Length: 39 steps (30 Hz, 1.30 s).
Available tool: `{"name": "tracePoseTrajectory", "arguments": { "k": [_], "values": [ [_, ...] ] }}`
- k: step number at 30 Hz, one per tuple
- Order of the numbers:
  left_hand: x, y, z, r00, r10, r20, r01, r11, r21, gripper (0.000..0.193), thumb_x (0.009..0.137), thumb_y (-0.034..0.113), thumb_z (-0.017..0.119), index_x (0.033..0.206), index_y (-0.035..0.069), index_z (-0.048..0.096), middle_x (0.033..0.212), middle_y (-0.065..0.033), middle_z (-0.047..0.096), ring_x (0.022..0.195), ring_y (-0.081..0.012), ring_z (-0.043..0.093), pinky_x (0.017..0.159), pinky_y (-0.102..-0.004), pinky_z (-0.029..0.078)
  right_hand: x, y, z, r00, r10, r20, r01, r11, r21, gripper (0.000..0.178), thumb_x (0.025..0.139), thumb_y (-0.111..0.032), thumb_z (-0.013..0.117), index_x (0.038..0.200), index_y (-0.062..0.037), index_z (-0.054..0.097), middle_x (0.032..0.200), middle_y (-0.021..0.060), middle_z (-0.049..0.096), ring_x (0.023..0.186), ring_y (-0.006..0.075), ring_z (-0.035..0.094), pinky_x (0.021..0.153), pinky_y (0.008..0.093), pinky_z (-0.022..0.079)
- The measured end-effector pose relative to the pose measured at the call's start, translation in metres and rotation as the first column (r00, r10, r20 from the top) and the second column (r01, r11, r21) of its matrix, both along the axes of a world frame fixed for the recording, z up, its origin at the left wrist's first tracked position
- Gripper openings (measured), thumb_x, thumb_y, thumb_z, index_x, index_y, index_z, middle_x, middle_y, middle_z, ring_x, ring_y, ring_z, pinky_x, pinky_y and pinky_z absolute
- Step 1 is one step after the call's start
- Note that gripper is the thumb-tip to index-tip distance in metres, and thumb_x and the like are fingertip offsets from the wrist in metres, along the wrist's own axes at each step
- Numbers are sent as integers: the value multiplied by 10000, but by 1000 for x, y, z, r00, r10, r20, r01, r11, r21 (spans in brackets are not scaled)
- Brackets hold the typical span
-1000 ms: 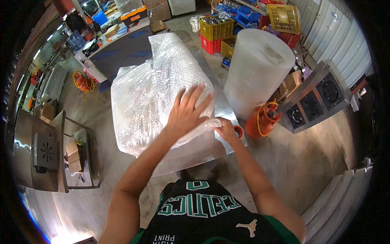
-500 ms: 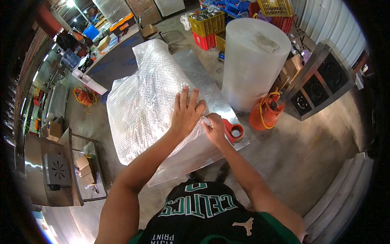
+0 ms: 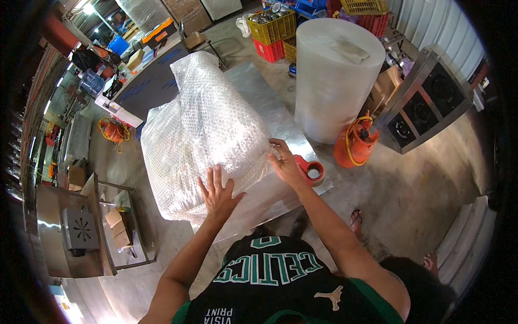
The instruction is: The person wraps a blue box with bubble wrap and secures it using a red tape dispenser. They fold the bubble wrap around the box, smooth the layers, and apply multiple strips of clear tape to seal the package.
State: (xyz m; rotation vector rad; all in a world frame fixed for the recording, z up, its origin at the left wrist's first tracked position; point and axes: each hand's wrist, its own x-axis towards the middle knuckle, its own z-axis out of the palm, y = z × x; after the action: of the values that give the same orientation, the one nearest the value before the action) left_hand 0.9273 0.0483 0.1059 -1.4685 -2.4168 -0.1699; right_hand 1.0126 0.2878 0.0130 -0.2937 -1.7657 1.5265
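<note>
A large bundle wrapped in clear bubble wrap lies on a shiny metal tabletop. What is inside the wrap is hidden. My left hand rests on the near side of the bundle, fingers spread. At the bundle's right edge, my right hand has its fingers and thumb curled around the margin of the bubble wrap. Just beside that hand, a red tape dispenser sits on the tabletop.
A tall roll of bubble wrap stands behind right, with an orange gas cylinder and a burner unit beyond. Another person's foot shows at right. A desk is far left; a metal bench near left.
My left hand has slid from the bundle's right side toward me and left. The right hand stays at the edge, its fingers less tightly bunched. Feet have appeared at lower right.
</note>
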Motion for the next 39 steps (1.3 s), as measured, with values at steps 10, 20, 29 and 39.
{"name": "tracePoseTrajectory", "arguments": {
  "k": [10, 20, 29, 39],
  "values": [
    [-41, -8, -36, 978, -197, -75, 203, 974, 95, 353, 851, 374, 831, 829, 99, 612, 1536, -125, 548, 1334, -318, 571, 1071, -603, 411, 2, 13, -1, 996, 30, 80, -33, 999, 25, 294, 1050, -187, 657, 1274, 5, 655, 1329, 114, 592, 1238, 240, 575, 1070, 350, 442],
    [-2, 80, -7, 997, 80, 16, -82, 984, 159, 1319, 665, 665, 888, 1634, 50, 236, 1693, -358, 141, 1585, -522, 139, 1240, -716, 88, -9, 16, -20, 996, -25, 88, 22, 999, 43, 322, 1008, -240, 703, 1232, -11, 676, 1264, 167, 642, 1188, 351, 619, 1027, 415, 493],
    [-14, 90, -24, 984, 76, -163, -11, 930, 367, 1246, 660, 585, 925, 1632, 130, 293, 1588, -252, 416, 1420, -432, 473, 1097, -594, 405, 16, 13, 19, 978, -154, 143, 101, 940, 326, 458, 953, -304, 780, 1288, -33, 626, 1351, 180, 599, 1302, 377, 550, 1101, 453, 445],
    [-9, 89, -22, 989, 89, -115, -40, 925, 377, 1253, 647, 576, 938, 1635, 134, 308, 1635, -237, 375, 1479, -408, 412, 1169, -582, 345, 144, 22, 73, 908, -272, 319, 269, 962, 53, 569, 919, -265, 825, 1383, -54, 572, 1261, 149, 678, 999, 234, 710, 868, 377, 595]
  ]
}}
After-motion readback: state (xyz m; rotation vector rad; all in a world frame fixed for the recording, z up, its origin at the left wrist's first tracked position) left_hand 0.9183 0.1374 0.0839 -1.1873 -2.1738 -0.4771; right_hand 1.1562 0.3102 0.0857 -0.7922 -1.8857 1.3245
